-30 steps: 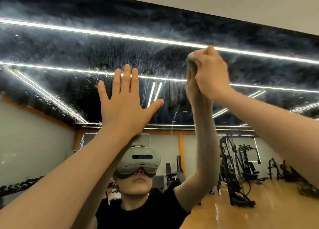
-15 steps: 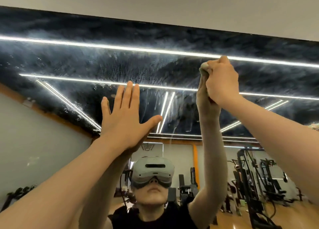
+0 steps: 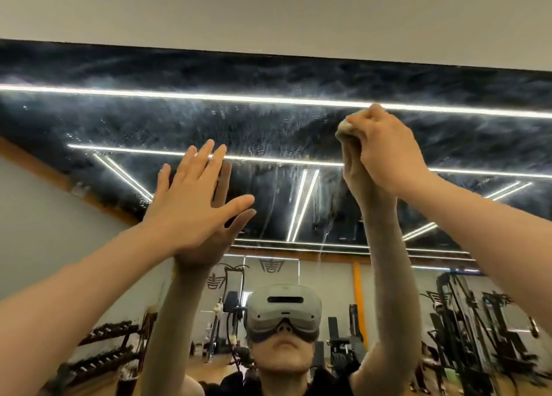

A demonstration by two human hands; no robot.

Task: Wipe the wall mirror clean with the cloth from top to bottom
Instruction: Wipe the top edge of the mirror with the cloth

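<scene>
The wall mirror (image 3: pixel 268 121) fills most of the view, its upper part covered in hazy wet smears and drip streaks. My right hand (image 3: pixel 385 147) grips a small bunched pale cloth (image 3: pixel 343 130) and presses it against the glass, high up at the right of centre. Only a corner of the cloth shows past my fingers. My left hand (image 3: pixel 197 201) lies flat on the mirror at the left of centre, fingers straight and spread, thumb out to the right.
The mirror's top edge (image 3: pixel 298 55) meets a plain beige wall (image 3: pixel 268 13) above. In the glass I see my own reflection with a headset (image 3: pixel 283 312), reflected ceiling light strips, weight racks at the lower left and gym machines at the lower right.
My view has tilted upward, showing more wall above the mirror. My right hand with the cloth has slid rightward along the glass. My left hand stays flat on the mirror.
</scene>
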